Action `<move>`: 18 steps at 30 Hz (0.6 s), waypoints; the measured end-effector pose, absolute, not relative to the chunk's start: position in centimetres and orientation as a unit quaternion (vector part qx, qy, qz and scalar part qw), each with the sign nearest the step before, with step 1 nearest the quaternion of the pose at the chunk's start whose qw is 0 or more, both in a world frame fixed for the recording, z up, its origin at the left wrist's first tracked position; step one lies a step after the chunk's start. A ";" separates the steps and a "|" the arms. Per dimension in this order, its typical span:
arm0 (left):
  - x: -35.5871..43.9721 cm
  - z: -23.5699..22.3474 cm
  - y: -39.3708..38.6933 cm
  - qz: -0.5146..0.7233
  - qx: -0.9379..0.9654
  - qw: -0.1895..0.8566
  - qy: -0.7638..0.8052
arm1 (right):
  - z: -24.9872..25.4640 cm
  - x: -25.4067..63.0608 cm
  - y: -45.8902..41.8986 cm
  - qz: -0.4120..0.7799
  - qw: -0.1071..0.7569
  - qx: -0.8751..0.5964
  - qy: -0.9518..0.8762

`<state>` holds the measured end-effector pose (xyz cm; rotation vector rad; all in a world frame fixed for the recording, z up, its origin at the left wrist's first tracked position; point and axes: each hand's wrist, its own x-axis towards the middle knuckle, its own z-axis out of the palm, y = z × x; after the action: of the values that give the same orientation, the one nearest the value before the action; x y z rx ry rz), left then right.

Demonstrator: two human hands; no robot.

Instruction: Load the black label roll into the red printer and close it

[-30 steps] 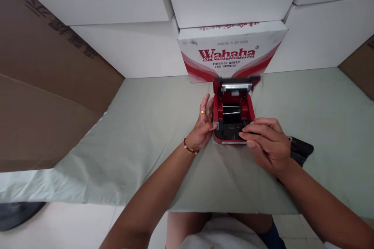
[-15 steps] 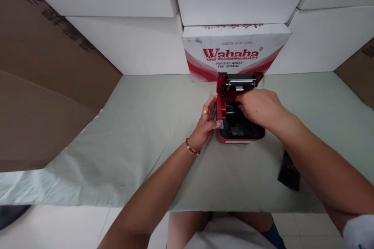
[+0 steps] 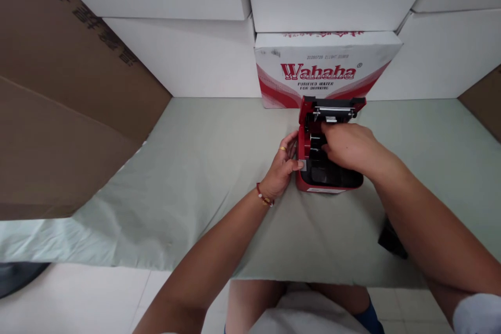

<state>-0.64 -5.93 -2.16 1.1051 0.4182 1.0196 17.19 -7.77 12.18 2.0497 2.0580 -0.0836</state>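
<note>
A red and black label printer [image 3: 330, 188] stands on the cloth with its lid [image 3: 334, 106] raised at the back. My left hand [image 3: 282, 169] grips its left side, thumb on a grey tab [image 3: 302, 165] and fingers along the outer wall. My right hand [image 3: 348, 146] reaches into the printer's cavity from the right, its fingers bent beside a shiny black roll [image 3: 316, 147]. The fingertips are partly hidden, and I cannot make out what they pinch. A dark rectangular object [image 3: 392, 240] lies under my right forearm, partly covered by it.
Behind the printer stands a Wahaha water carton [image 3: 324, 70] against stacked white boxes [image 3: 176, 57]. A large brown cardboard box [image 3: 70, 130] rises at the left, with another brown box [image 3: 485, 99] at the right edge. A pale green cloth [image 3: 211, 130] covers the table.
The camera view has turned slightly left, so everything sits further right. My right fingers have shifted a little within the printer; my left hand keeps its grip.
</note>
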 end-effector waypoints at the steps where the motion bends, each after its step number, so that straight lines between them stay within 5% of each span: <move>1: -0.6 -2.2 -5.9 0.460 0.497 0.711 0.189 | 12.2 17.2 -8.0 -0.028 0.113 0.705 0.699; 11: -0.6 -2.1 -6.1 0.446 0.482 0.728 0.199 | 10.6 19.2 -10.8 -0.085 -0.085 0.759 0.640; 18: -0.7 -1.7 -6.2 0.449 0.464 0.737 0.198 | 12.0 19.5 -12.0 -0.270 -0.306 0.699 0.588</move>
<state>-0.66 -6.23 -1.73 1.0191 0.4358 0.9871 19.49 -11.99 12.03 2.7626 2.3233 -1.0679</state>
